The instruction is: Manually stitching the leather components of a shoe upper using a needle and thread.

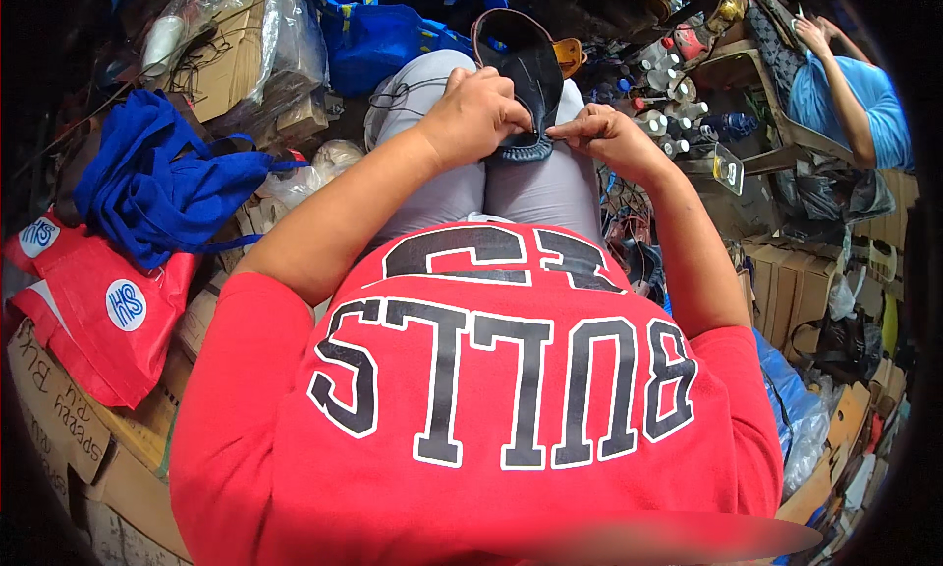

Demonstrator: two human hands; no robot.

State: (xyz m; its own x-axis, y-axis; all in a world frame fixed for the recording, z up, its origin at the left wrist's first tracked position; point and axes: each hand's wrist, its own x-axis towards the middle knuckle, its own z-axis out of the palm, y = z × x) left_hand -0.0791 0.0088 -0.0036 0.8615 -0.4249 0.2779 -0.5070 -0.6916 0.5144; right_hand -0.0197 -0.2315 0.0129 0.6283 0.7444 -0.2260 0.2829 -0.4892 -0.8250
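A black shoe upper (535,75) with a brown-edged opening lies across my grey-trousered knees, its gathered, pleated toe (526,151) toward me. My left hand (476,114) is closed, with thumb and fingertips pinching at the seam just above the pleats. From the other side, my right hand (611,140) reaches in with its fingertips pressed together at the same seam. Whatever is between those right fingertips is too small to make out. Thin dark thread (408,93) loops over my left knee beside the left hand.
A blue cloth bag (157,178) and a red bag (108,311) lie on cardboard boxes at left. Blue bags (383,46) are beyond my knees. Several small bottles (673,100) stand at right, near another person in blue (855,100). Cardboard boxes (791,291) crowd the right side.
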